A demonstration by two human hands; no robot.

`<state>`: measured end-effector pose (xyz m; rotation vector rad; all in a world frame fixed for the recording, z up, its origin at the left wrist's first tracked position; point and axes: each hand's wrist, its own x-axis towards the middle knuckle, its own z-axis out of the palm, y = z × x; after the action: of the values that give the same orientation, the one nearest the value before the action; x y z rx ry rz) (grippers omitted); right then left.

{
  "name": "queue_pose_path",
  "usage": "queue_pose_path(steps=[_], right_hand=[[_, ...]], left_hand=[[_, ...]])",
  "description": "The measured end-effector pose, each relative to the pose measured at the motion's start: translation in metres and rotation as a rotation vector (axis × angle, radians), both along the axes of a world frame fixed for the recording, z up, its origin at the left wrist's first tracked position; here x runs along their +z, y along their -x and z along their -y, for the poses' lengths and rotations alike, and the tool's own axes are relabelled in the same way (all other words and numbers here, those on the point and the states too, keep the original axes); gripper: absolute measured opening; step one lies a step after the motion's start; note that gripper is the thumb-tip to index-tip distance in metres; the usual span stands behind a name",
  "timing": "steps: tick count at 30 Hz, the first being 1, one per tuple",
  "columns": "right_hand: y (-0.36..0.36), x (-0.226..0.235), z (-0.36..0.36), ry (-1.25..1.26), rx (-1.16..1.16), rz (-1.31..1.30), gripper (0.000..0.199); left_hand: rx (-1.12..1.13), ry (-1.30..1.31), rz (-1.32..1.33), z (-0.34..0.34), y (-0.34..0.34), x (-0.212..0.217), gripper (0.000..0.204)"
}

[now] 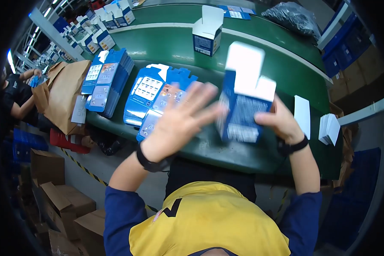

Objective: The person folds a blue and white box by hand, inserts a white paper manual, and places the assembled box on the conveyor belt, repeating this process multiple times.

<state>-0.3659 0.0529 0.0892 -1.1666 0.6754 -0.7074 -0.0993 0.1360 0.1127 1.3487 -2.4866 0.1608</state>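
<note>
My right hand point(280, 121) grips a blue and white carton point(242, 102) by its right side, with its white top flaps standing open. My left hand point(181, 121) is spread flat with fingers apart, its fingertips at the carton's left side; motion blur hides whether they touch. Under my left hand lie piles of flat blue carton blanks point(158, 96) on the green conveyor table point(281, 77). Both wrists wear dark bands.
A taller stack of blanks point(106, 81) lies further left, next to a brown paper bag point(66, 94). An assembled open box point(207, 32) stands on the belt ahead. White card stacks point(328, 128) sit at the right. Another person point(17, 96) works at far left. Cardboard boxes point(59, 200) crowd the floor.
</note>
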Motion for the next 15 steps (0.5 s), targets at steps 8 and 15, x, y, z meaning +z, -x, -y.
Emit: queue_pose_path(steps=[8,15], right_hand=[[-0.017,-0.092,0.189,0.457,-0.55,-0.507,0.116],[-0.064,-0.083,0.095,0.483,-0.634,-0.435,0.099]], left_hand=[[0.657,-0.226,0.07,0.021,-0.104,-0.035,0.117],[0.818,-0.298,-0.06,0.037,-0.11,-0.031,0.111]])
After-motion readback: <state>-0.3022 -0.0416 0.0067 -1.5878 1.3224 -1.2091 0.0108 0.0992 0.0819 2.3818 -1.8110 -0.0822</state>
